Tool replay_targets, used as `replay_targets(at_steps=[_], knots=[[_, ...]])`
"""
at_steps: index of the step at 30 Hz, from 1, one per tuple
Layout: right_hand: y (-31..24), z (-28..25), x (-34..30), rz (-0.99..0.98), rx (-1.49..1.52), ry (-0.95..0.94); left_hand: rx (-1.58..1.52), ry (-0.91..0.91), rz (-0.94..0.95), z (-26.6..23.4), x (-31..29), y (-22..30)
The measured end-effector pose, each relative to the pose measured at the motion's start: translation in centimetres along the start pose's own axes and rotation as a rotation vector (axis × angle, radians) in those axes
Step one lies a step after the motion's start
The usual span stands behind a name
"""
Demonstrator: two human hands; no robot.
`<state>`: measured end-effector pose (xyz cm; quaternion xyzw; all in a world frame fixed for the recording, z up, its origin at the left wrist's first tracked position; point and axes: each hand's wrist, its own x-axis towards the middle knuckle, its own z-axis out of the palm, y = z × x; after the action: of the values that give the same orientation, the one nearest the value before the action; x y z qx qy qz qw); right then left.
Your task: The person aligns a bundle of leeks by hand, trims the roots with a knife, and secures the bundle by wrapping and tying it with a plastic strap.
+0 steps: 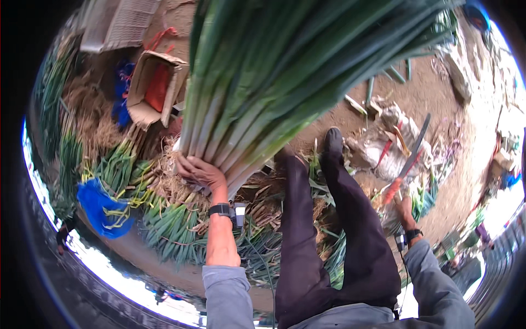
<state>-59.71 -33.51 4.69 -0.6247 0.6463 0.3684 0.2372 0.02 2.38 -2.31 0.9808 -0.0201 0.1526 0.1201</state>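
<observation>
A big bunch of long green onions [241,118] fills the upper middle of the head view, its leaves fanning up and to the right. My left hand [201,173] is closed around the pale stalks near their root end. Off to the right, my right hand [404,213] grips a long knife [417,143] by its orange-wrapped handle. The blade points up and away from me, apart from the bunch. Part of the left hand's grip is hidden behind the stalks.
More green onion bundles [170,233] lie around my legs and along the left. An open cardboard box [141,104] stands beyond a blue plastic bag [104,211]. A pale crate [123,24] is at the far left. A whitish sack [378,151] and scraps lie near the knife.
</observation>
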Motion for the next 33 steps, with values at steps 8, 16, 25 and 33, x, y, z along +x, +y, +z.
replay_targets(at_steps=[8, 16, 25, 33], knots=[[-48.8, -13.4, -21.7, -1.62, -0.173, 0.201, 0.067, -0.002, -0.052, -3.0, 1.4, -1.3], [-68.3, -0.8, -22.6, -1.958, -0.842, 0.175, -0.095, -0.02, -0.047, -3.7, 3.0, -0.5], [-69.4, -0.6, -22.9, -2.067, -1.064, 0.162, -0.206, -0.067, -0.158, -4.9, 3.1, -1.4], [-69.9, 0.7, -25.1, -2.004, -1.403, 0.286, -0.298, -0.044, -0.212, -4.8, 3.2, -2.3]])
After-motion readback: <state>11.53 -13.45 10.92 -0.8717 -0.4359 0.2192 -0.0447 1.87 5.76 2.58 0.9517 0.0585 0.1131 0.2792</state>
